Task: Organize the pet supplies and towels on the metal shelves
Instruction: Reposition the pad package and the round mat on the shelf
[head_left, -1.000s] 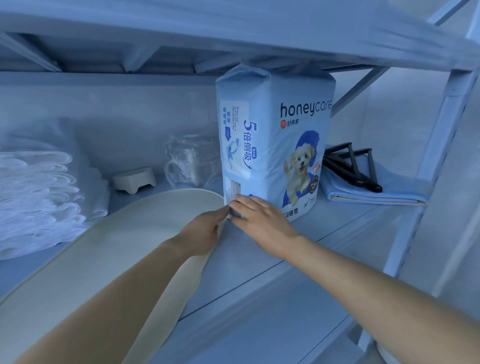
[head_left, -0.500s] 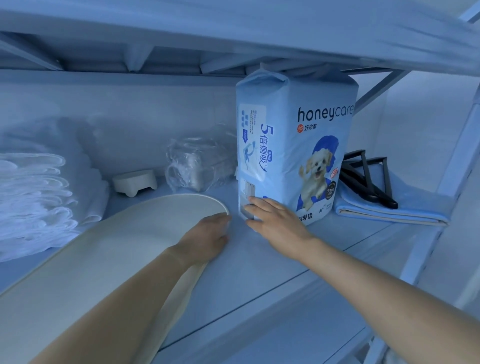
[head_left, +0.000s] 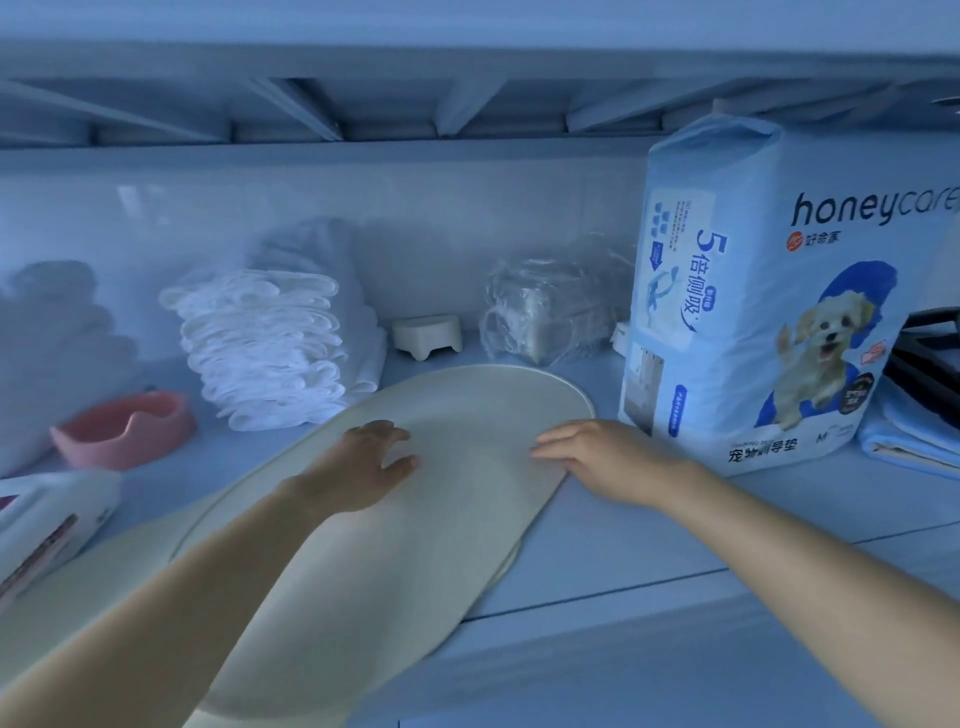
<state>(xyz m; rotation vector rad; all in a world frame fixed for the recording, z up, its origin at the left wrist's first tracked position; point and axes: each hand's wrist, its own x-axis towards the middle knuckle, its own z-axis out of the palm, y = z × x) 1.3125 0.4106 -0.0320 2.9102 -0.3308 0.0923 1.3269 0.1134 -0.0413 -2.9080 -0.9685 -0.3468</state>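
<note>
Half a second ago our right hand (head_left: 605, 457) lay against the lower corner of the honeycare pack (head_left: 753, 322). It has now left the pack and rests on the right edge of the cream mat (head_left: 483, 410), fingers straight and pointing left. Our left hand (head_left: 363, 462), which was at the mat's far tip, has drawn back and lies palm down on its top surface, fingers spread and only slightly bent. Both grips are wide and close on nothing, merely touching the mat. Our view has swung left, so the pack now stands at the right of the frame, and a pink bowl (head_left: 124, 428) and a white bottle (head_left: 49, 519) have come into sight at the left. The mat is a thin, pale oval with a faint line running just inside its border. It lies slantwise on the metal shelf (head_left: 675, 535), with its rounded far end near the foot of the pack and its near end hanging over the shelf's front edge. A second cream edge shows under its right side, and we cannot tell whether that is a fold. A stack of white towels (head_left: 260, 353) lies just beyond the mat on the left. Behind its far end stand a small white dish (head_left: 427, 335) and a clear-wrapped bundle (head_left: 550, 312). Right of the pack, black hangers (head_left: 930, 364) lie on a folded blue towel (head_left: 914, 439).
</note>
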